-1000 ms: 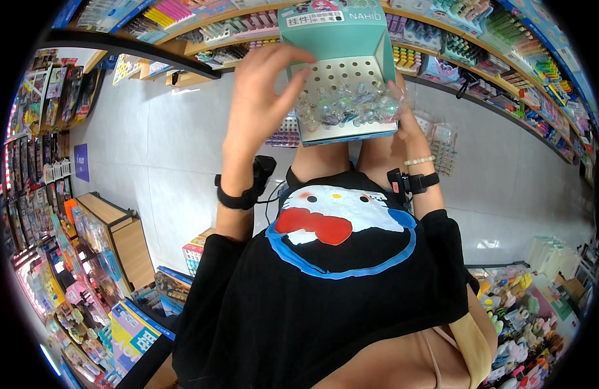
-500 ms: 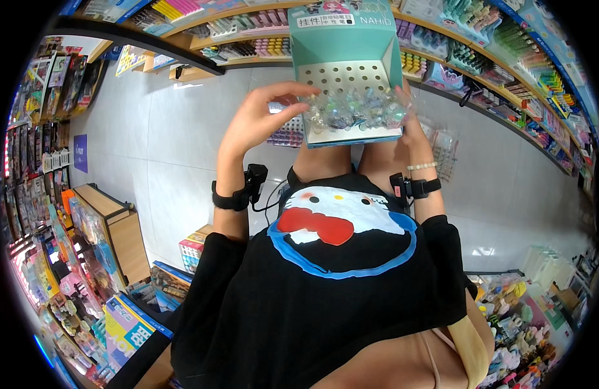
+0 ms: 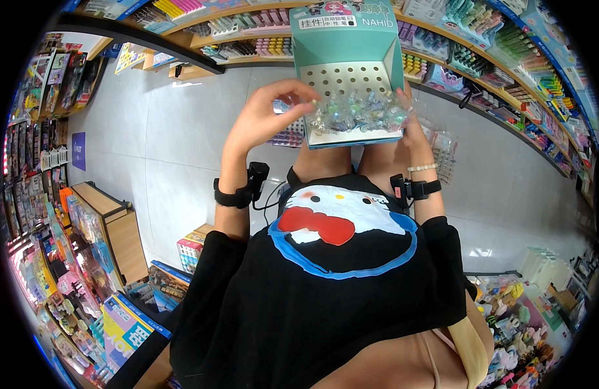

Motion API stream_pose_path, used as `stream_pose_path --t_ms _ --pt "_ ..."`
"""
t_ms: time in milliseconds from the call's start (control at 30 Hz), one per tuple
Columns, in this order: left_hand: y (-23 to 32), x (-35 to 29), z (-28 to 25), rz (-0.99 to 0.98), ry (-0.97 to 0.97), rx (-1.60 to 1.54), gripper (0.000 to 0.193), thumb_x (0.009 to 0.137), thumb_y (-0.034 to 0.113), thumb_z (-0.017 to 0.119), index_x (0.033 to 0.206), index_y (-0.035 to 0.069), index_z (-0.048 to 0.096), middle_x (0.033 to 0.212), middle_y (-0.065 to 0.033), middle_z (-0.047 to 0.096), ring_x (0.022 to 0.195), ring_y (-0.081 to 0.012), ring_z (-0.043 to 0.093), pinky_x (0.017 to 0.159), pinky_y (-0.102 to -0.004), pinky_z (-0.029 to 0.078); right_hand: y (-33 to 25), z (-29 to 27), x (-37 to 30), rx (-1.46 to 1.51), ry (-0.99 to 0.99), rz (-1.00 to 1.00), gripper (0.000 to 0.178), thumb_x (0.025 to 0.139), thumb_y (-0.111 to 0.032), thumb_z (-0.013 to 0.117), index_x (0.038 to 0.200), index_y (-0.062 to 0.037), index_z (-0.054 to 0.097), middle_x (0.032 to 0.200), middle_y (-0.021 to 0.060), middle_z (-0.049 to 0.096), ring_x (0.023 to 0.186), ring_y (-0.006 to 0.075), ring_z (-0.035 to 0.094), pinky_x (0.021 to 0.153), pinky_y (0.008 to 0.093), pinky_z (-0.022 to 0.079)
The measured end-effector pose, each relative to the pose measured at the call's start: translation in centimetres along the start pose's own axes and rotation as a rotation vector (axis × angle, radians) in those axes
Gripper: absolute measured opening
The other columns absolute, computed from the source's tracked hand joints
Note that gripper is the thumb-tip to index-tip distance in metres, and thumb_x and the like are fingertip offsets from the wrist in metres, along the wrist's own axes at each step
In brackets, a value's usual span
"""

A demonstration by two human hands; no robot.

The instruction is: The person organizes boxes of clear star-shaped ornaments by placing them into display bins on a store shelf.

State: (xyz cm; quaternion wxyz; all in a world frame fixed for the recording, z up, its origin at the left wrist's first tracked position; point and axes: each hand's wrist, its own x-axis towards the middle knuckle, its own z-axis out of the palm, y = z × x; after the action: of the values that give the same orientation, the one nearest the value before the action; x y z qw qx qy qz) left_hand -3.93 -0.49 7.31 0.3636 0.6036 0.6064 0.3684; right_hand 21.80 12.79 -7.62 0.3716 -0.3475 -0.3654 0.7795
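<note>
From the head view, the left hand (image 3: pixel 263 120) pinches a clear-wrapped trinket at the front left corner of the teal display box (image 3: pixel 348 71), among the wrapped trinkets (image 3: pixel 361 113). The right hand (image 3: pixel 413 126) grips the box's right side, held up before curved shelves (image 3: pixel 247 29).

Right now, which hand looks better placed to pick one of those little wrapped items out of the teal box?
Probably the left hand: its fingertips are already at the clear-wrapped items in the tray of the teal display box. The right hand is at the box's right side, apparently supporting it, so it looks occupied.
</note>
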Motion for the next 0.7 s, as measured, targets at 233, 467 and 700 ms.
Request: stream_pose_path --t_ms 233,467,700 --pt "2.5 1.7 0.7 0.099 -0.024 0.034 0.025 0.086 0.015 0.063 0.107 0.003 0.068 0.106 -0.0077 0.068 0.09 -0.015 0.061 0.083 -0.0293 0.049 0.9 -0.8 0.6 0.018 0.007 0.035 0.055 0.087 -0.042 0.065 0.124 -0.0024 0.055 0.109 0.0037 0.062 0.096 0.0134 0.059 0.081 0.0279 0.048" --pt "3.4 2.5 1.3 -0.023 -0.126 0.096 0.031 0.085 0.022 0.065 0.111 0.006 0.068 0.103 -0.0102 0.069 0.088 -0.0172 0.064 0.079 -0.0305 0.051 1.0 -1.0 0.4 0.051 -0.022 0.14 0.061 0.088 -0.045 0.062 0.133 -0.0053 0.048 0.124 0.0055 0.056 0.108 0.0167 0.055 0.089 0.0297 0.045" --pt "5.1 2.5 3.5 0.376 0.008 0.502 0.051 0.073 0.034 0.075 0.118 0.012 0.063 0.108 -0.0118 0.065 0.098 -0.03 0.061 0.086 -0.0394 0.048 0.2 -0.3 0.0 0.093 -0.056 0.173 0.056 0.092 -0.041 0.057 0.135 -0.0071 0.045 0.127 0.006 0.055 0.112 0.0177 0.055 0.093 0.0312 0.045"
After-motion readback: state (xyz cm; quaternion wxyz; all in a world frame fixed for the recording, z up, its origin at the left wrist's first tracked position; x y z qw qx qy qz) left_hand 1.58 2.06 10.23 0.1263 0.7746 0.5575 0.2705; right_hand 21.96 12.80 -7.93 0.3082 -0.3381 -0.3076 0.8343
